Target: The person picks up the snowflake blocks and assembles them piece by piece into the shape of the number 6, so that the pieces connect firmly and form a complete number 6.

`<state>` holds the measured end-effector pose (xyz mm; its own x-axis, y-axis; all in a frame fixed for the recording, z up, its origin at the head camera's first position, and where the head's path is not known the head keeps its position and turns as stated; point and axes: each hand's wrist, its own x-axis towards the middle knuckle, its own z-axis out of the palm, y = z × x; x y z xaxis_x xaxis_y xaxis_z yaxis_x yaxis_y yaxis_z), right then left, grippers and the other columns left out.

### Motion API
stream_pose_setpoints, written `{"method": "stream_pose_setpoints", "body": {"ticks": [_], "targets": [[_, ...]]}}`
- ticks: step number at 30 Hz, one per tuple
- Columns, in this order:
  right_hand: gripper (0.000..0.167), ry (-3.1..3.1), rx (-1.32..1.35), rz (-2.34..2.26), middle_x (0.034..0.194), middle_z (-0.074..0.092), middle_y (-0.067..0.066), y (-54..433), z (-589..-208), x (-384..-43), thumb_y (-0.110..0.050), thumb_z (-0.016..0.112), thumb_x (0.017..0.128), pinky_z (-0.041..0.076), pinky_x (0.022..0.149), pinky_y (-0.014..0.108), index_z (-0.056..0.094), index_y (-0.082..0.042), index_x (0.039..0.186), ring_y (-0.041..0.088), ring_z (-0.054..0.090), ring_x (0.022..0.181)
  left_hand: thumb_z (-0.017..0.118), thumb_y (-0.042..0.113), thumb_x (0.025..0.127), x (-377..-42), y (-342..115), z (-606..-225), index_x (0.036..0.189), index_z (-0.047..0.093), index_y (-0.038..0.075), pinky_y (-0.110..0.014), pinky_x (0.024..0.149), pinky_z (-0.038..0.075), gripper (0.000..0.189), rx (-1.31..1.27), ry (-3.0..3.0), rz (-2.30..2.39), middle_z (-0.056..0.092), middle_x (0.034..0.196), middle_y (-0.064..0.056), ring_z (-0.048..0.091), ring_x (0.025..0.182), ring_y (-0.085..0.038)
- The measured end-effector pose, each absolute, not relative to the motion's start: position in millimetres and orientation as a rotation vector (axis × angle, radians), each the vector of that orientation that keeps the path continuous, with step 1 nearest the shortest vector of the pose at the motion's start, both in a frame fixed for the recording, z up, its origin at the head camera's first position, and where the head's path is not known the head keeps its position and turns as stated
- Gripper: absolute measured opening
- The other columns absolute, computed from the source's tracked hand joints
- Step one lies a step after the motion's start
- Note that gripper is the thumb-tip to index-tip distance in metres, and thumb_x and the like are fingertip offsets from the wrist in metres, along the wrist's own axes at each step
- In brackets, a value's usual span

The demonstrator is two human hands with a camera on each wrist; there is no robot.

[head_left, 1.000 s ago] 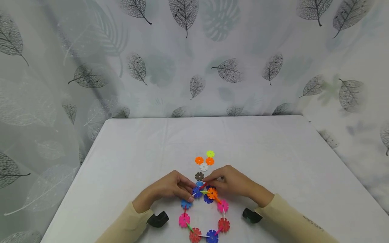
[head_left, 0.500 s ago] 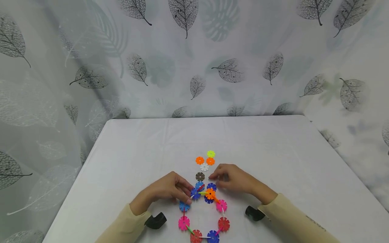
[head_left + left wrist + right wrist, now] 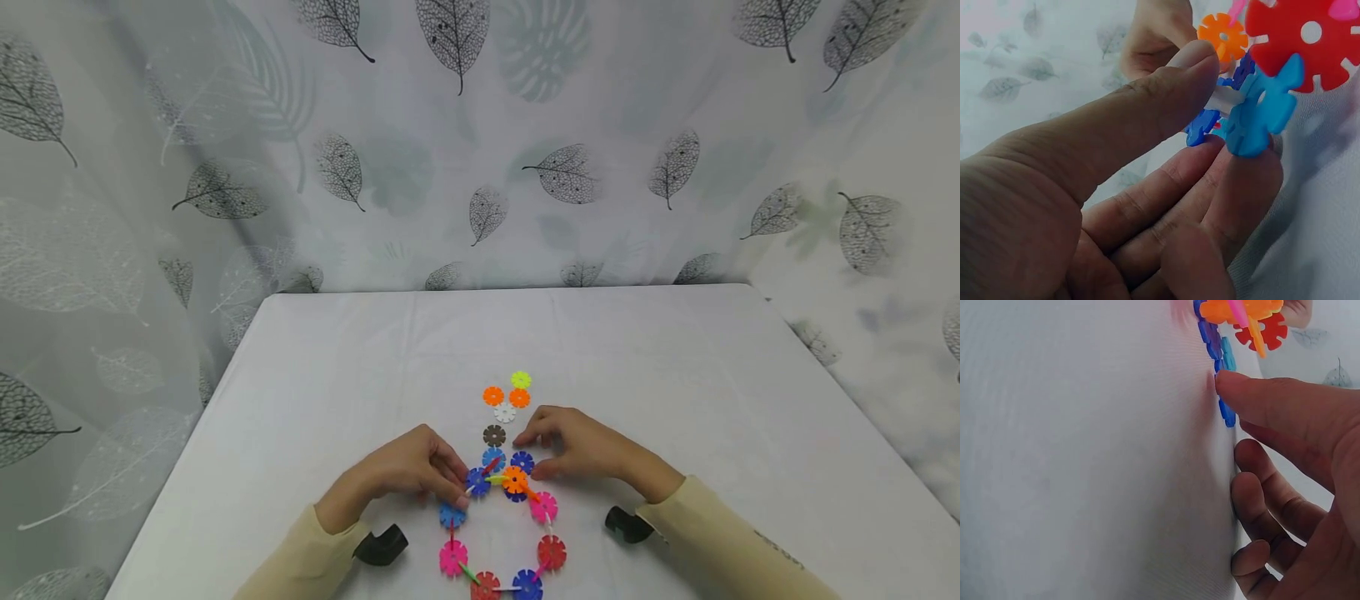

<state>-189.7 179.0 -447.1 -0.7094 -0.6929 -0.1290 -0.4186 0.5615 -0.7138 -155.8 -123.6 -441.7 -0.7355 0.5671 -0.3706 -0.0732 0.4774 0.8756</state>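
A ring of interlocking snowflake discs [image 3: 453, 558], in blue, pink, red and orange, lies near the front of the table. My left hand [image 3: 416, 471] pinches its upper left part. In the left wrist view, thumb and fingers close around a white piece [image 3: 1227, 97] joined to a light blue disc [image 3: 1263, 115]. Just right of the ring's top, my right hand [image 3: 581, 446] rests on the table with loosely bent fingers. Its thumb is right beside a loose dark blue disc [image 3: 522, 462]. A red disc [image 3: 492, 465] stands edge-on at the top of the ring.
Beyond the ring lie loose discs: light blue [image 3: 493, 457], brown [image 3: 494, 435], white [image 3: 505, 412], two orange, one of them on the left [image 3: 492, 396], and yellow [image 3: 521, 380]. Black wrist mounts [image 3: 381, 545] sit by both sleeves. A leaf-patterned curtain [image 3: 480, 142] hangs behind the table.
My right hand has let go of the upright red disc and drawn back to the right. My left hand has shifted slightly left and down, drawing the ring's upper left part with it.
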Motion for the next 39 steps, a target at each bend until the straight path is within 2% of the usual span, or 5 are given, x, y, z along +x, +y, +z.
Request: {"method": "stream_pose_setpoints", "body": {"ticks": [7,15,22,29,39], "targets": [[0.035,2.417,-0.877,-0.944,0.109,0.062,-0.016,177.5,-447.6,-188.6,-0.028,0.086,0.083,0.052,0.083,0.030,0.076,-0.025,0.116,0.011,0.056,0.096,0.090,0.022,0.077,-153.2,-127.4,-434.9,0.083,0.080,0.016,-0.023,0.047,0.036,0.014,0.458,2.129,1.184,0.074,0.073,0.001,0.053,0.057,-0.008],[0.030,2.434,-0.905,-0.939,0.106,0.062,-0.014,175.1,-450.7,-189.7,-0.026,0.086,0.083,0.052,0.082,0.029,0.077,-0.025,0.112,0.010,0.056,0.094,0.091,0.024,0.076,-153.6,-129.7,-433.1,0.082,0.079,0.017,-0.022,0.044,0.035,0.015,0.454,2.128,1.130,0.073,0.072,0.001,0.054,0.057,-0.008],[0.024,2.481,-0.865,-0.927,0.099,0.064,-0.012,170.1,-448.9,-189.8,-0.022,0.086,0.083,0.053,0.079,0.029,0.075,-0.023,0.104,0.012,0.057,0.090,0.092,0.020,0.073,-157.2,-130.3,-435.3,0.096,0.076,0.014,-0.024,0.046,0.039,0.029,0.468,2.118,1.153,0.073,0.076,-0.001,0.056,0.060,-0.009],[0.020,2.554,-0.699,-0.988,0.086,0.064,-0.011,170.2,-448.1,-191.1,-0.018,0.086,0.083,0.053,0.067,0.028,0.070,-0.022,0.094,0.014,0.058,0.077,0.092,0.018,0.073,-157.6,-125.4,-439.6,0.109,0.078,0.011,-0.022,0.049,0.038,0.039,0.555,2.131,1.177,0.073,0.079,0.002,0.052,0.059,-0.008],[0.013,2.457,-0.641,-1.157,0.089,0.066,-0.004,168.6,-445.2,-193.4,-0.016,0.074,0.094,0.055,0.061,0.028,0.074,-0.012,0.106,0.018,0.062,0.069,0.093,0.018,0.073,-158.8,-124.0,-440.7,0.112,0.077,0.011,-0.021,0.054,0.038,0.042,0.582,2.132,1.178,0.073,0.079,0.002,0.055,0.059,-0.009]]}}
